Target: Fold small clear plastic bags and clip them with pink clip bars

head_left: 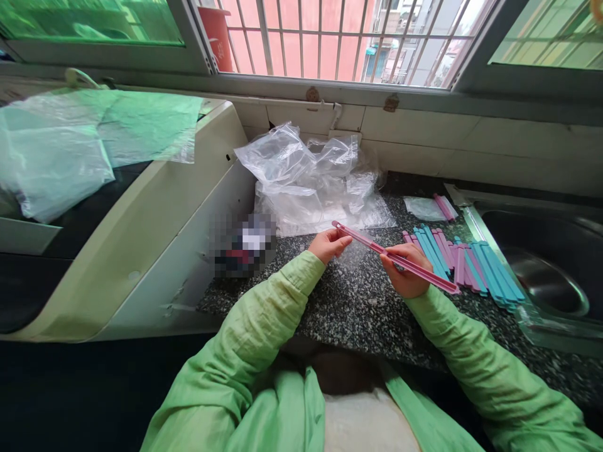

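Observation:
A long, thin pink bag clip [358, 237] slants between my two hands above the counter. My right hand [409, 270] is closed around its middle, and the clip's near end sticks out past the fingers to the right. The fingers of my left hand [330, 245] are pinched together at the clip's far left end. Below the clip, between the hands, a faint sheet of clear plastic [353, 256] shows; whether the left fingers hold it too, I cannot tell. To the right lie several pink and blue bag clips [464, 260] in a loose row.
Crumpled clear plastic bags [315, 176] are heaped at the back of the speckled counter [348, 320]. A small clear packet [426, 208] lies by the sink [546, 276] at right. A large cream-coloured appliance [188, 182] stands at left, plastic sheets on top. A barred window is behind.

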Motion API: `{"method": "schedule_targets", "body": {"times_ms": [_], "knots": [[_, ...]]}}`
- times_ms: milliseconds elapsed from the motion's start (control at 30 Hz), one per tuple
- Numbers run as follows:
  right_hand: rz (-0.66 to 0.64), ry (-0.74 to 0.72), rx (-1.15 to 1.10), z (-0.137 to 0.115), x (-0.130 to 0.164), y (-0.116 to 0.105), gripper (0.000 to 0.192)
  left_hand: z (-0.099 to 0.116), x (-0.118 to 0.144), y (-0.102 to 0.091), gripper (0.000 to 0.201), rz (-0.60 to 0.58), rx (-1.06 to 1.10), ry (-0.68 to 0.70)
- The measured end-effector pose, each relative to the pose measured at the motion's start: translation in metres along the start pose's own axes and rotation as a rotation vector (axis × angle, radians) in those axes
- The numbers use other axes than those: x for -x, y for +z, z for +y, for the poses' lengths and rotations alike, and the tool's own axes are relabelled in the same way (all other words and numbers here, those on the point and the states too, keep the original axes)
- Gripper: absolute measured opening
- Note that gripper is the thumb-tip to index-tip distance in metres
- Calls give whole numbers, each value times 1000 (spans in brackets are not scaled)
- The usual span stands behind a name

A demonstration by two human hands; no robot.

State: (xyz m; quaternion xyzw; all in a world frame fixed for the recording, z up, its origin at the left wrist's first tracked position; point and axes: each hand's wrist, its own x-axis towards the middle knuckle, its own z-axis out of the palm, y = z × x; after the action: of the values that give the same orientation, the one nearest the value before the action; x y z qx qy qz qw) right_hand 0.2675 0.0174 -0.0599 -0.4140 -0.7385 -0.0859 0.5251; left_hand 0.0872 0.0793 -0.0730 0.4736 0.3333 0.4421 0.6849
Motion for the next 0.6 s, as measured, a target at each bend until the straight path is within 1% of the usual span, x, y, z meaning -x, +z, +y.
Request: {"method": "schedule_targets", "body": {"times_ms": [133, 333, 467, 600], "knots": [[-23, 63, -17, 2, 3, 1, 8, -1, 0, -1, 45, -4, 60, -38], [-62, 64, -3, 0, 3, 1, 6, 0, 1, -1, 47, -48, 144, -81], [-70, 53, 9, -1, 1, 1, 6, 2, 2, 1, 41, -7, 150, -115], [-71, 21, 24, -1, 0, 1, 7, 3, 3, 2, 41, 13, 168, -109]]}}
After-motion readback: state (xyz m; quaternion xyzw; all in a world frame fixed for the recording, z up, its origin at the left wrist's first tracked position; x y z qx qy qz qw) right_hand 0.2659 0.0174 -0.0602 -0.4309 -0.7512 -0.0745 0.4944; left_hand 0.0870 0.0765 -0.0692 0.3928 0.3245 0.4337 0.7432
